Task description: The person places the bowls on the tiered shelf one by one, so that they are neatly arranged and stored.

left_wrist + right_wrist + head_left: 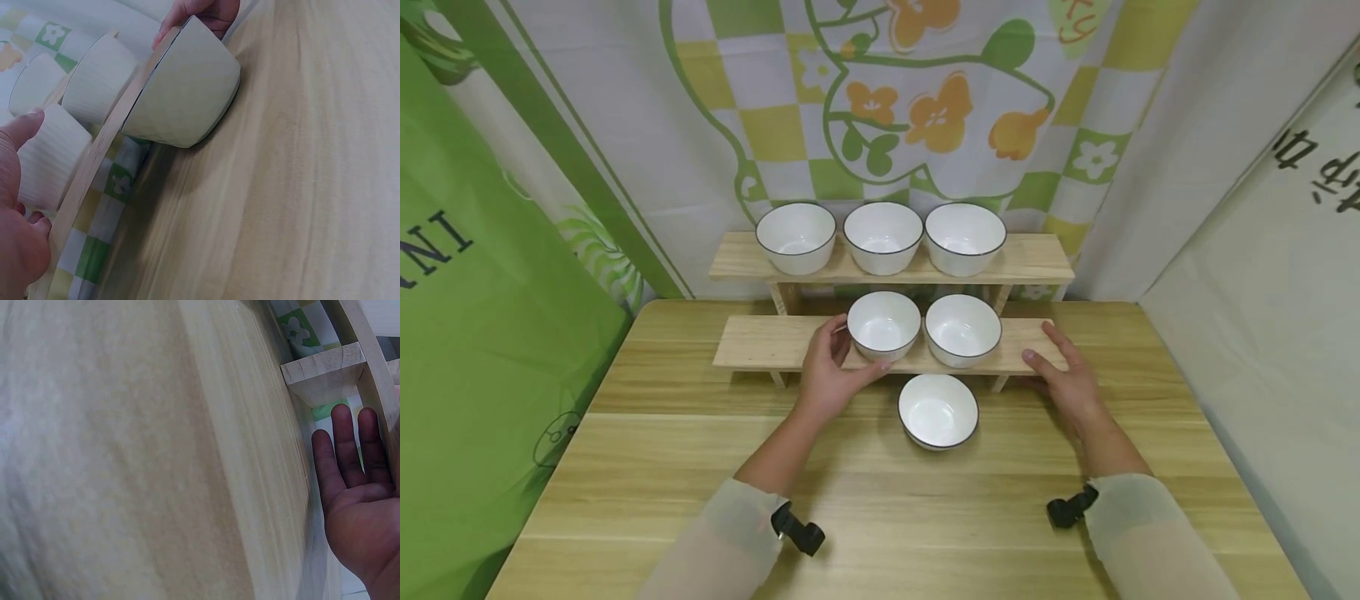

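Note:
On the lower board of a two-step wooden shelf [767, 340], my left hand [833, 375] grips the left white bowl [883, 323], thumb at its front and fingers round its left side. A second bowl [962, 329] stands just to its right. My right hand [1071, 383] holds the right end of the lower board, with thumb and index finger on top. Its other fingers [344, 447] extend straight beneath the board in the right wrist view. In front of the shelf, another white dark-rimmed bowl [937, 410] sits on the table.
Three matching bowls, the middle one [883, 237] among them, line the upper board [1037, 257]. Behind the shelf hangs a patterned cloth [775, 133]. A green cloth [497, 333] borders the wooden table [647, 467] at left, and a white panel [1262, 275] at right.

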`<state>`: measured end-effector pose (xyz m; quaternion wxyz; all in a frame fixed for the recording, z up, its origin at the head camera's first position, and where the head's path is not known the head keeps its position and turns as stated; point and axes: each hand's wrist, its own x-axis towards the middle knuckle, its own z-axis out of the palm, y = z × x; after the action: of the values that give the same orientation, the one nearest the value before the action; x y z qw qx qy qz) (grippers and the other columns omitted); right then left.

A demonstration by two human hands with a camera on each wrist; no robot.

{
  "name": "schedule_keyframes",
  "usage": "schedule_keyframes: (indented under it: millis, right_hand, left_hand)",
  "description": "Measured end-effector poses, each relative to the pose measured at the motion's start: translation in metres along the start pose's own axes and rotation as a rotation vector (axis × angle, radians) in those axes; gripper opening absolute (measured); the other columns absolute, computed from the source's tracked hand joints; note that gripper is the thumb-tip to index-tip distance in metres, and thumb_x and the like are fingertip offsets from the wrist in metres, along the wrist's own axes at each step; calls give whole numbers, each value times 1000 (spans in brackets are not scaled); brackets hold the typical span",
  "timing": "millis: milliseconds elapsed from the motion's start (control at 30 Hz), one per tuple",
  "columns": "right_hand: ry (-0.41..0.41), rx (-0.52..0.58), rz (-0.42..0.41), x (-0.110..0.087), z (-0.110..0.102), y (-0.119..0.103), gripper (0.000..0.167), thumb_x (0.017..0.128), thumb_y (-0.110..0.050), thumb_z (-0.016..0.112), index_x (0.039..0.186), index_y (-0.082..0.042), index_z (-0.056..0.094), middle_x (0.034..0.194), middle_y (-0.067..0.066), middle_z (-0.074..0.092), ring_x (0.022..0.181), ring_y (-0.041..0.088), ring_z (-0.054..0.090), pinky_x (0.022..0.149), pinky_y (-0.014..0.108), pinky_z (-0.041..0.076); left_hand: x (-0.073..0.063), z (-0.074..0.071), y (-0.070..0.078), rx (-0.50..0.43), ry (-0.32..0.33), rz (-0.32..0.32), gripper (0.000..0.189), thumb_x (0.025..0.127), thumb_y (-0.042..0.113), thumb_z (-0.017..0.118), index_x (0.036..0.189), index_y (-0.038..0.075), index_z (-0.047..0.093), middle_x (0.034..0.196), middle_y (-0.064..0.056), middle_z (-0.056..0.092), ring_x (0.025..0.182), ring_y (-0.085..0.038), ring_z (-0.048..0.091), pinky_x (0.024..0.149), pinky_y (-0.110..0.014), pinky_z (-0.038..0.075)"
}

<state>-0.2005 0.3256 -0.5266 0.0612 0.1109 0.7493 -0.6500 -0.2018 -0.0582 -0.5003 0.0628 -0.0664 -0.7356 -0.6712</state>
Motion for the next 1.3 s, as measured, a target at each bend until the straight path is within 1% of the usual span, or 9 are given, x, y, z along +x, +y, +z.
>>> schedule_keyframes:
  millis: [200,400,533,700,833,933,1100,1233,1300]
  right_hand:
    - [2,-27,-1,0,0,-1,86,97,-46,71,166,-40,20,172,16,2,116,15,61,96,25,57]
    - [9,-41,3,0,0,-1,85,97,-48,71,165,-43,20,172,15,3,117,15,61,96,24,57]
    - [11,-20,-4,-1,0,0,85,97,-46,72,165,-42,22,172,15,4,118,16,60,97,25,57]
    - [11,-4,-17,-2,1,0,84,97,-45,72,165,-41,23,173,15,3,119,16,59,97,26,58]
    - [12,5,-21,-2,1,0,84,96,-46,73,165,-40,24,172,16,4,119,15,59,96,26,58]
    - [13,-3,-22,-1,0,2,84,96,-46,72,165,-40,24,172,17,4,119,17,59,94,25,58]
    - [12,-4,-16,1,0,4,84,97,-45,72,165,-40,23,172,17,5,118,16,59,92,22,58]
    - [8,34,-7,1,1,2,84,98,-39,73,165,-38,23,172,17,5,112,10,61,94,25,59]
    - [-1,59,-4,0,2,-1,84,99,-35,72,166,-36,22,171,19,5,108,8,62,96,29,59]
  left_hand:
    - [-8,-4,-2,-28,14,55,92,73,11,97,148,4,43,146,-11,45,134,-28,49,118,-30,41]
    - [-15,-10,-3,-16,28,30,91,74,17,97,148,6,44,144,-7,47,131,-27,53,114,-28,46]
    - [-20,-12,-4,22,31,24,88,74,21,97,146,7,47,139,-6,51,125,-29,57,109,-29,51]
    - [-26,-14,-4,26,10,37,82,75,15,96,143,6,51,133,-12,57,117,-31,60,103,-37,56]
    - [-30,-14,-4,35,0,51,80,74,12,96,141,3,53,129,-15,60,113,-30,60,100,-39,58]
    - [-32,-13,-7,64,-8,59,77,75,13,96,138,2,55,126,-14,62,112,-29,61,98,-41,58]
    - [-37,-11,-14,91,-41,71,69,77,14,94,134,2,58,122,-11,64,111,-34,61,95,-50,57]
    - [-41,-9,-18,84,-59,59,65,79,18,94,132,4,59,123,-8,63,113,-38,59,97,-51,56]
    - [-43,-8,-20,75,-68,56,64,79,18,94,131,3,60,123,-12,63,114,-41,59,97,-50,56]
